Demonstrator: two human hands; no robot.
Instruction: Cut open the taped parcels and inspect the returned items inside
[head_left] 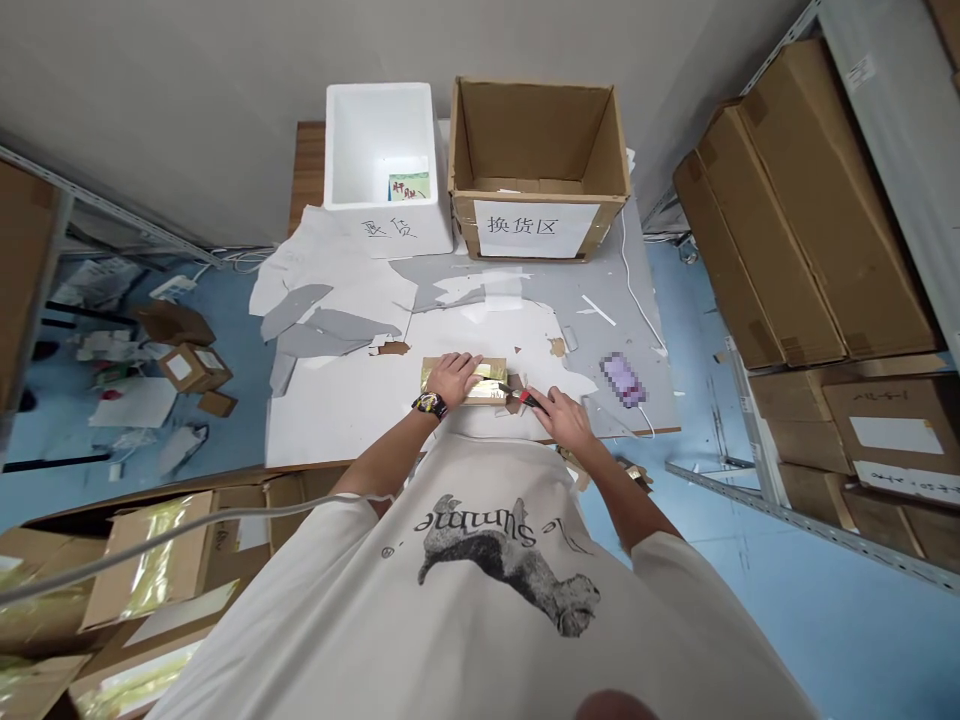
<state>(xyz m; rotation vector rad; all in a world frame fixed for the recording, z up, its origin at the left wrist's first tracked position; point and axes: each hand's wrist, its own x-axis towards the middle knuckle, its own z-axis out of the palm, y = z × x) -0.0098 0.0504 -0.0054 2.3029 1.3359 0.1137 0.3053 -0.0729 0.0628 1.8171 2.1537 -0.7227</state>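
While your left hand (454, 378) sits over the gold-foil carton (491, 372), your right hand (562, 418) brings a utility knife (525, 400) to its end

The carton lies flat directly ahead of your chest, between your hands: a low cardboard box with crinkled gold foil across its top and sides. Torn brown cardboard scraps (514, 405) sit just beside its right end. Your left hand is palm down on top, fingers spread across the foil, with a watch (430, 405) on the wrist. Your right hand is closed around the knife's red-and-black handle, the blade reaching toward the carton's right end; whether it touches, you can't quite tell from this view.

The desk's (607, 300) near edge runs just in front of your body, so there's little room on that side. Past your hands, a white sheet (352, 400) spreads under the carton, with torn grey pieces (300, 335) beyond your left hand. A pixelated purple object (622, 380) lies near your right hand. Farther ahead, a white foam box (382, 140) and an open cardboard box (536, 140) stand side by side. Both forearms angle inward from your body, elbows out, wrists close together.
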